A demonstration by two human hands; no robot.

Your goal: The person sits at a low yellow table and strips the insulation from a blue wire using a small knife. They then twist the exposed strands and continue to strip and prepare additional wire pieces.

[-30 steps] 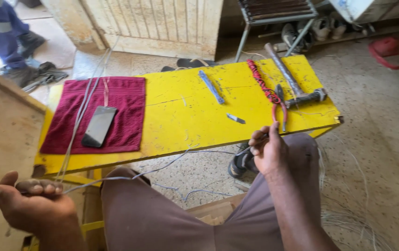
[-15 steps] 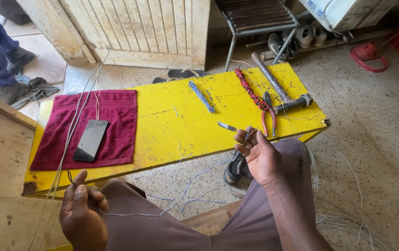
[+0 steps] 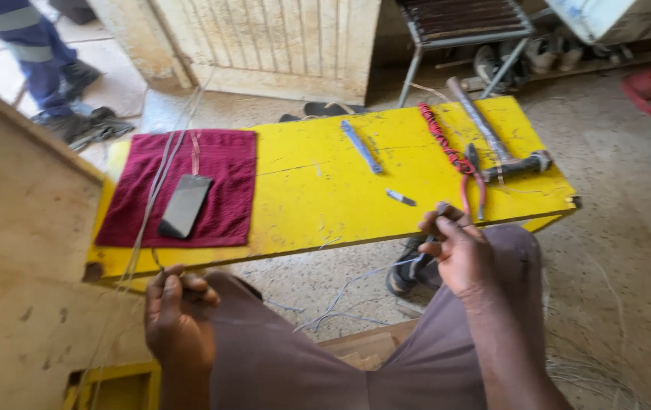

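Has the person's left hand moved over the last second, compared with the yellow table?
Yes. The left hand, pinching thin wire, has moved rightward along the near edge of the yellow wooden table, from beyond its left corner to below the dark red cloth.

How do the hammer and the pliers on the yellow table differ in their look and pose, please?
The hammer has a long grey handle with its dark head near the table's right edge; the pliers are shorter, with red grips. The hammer lies diagonally; the pliers point their grips toward the person. Both rest untouched on the yellow table.
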